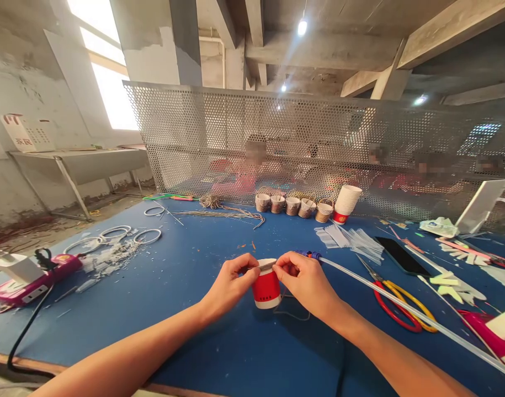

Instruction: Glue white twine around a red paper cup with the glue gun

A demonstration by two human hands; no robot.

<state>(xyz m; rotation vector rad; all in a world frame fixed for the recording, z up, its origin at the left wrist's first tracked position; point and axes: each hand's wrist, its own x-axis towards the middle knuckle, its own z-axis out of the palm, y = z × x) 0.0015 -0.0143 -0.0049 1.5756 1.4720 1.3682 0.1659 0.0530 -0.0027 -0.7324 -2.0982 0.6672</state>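
At the far left of the blue desk [186, 342], a magenta power strip [64, 268] lay with pale scraps [115, 258] to its right. Your left hand [235, 275] came next, its fingers curled and its thumb and fingertips closed at the rim of a red-and-white cup [266, 289]. The cup was right in front of you, between your two hands, its long axis close to upright and its mouth up. Neither hand was nearer: the cup lay to the right of your left hand and to the left of your right, touched by both near the rim. A thin cord [294, 317] looped beside its base. Your right hand [299, 275] pinched at the rim's right side, thumb against fingers; you could not tell whether it also gripped the cord. Beyond it, five brown-wrapped cups [293, 206] stood in a row, and farther right lay scissors [384, 284] and a dark phone [401, 256].
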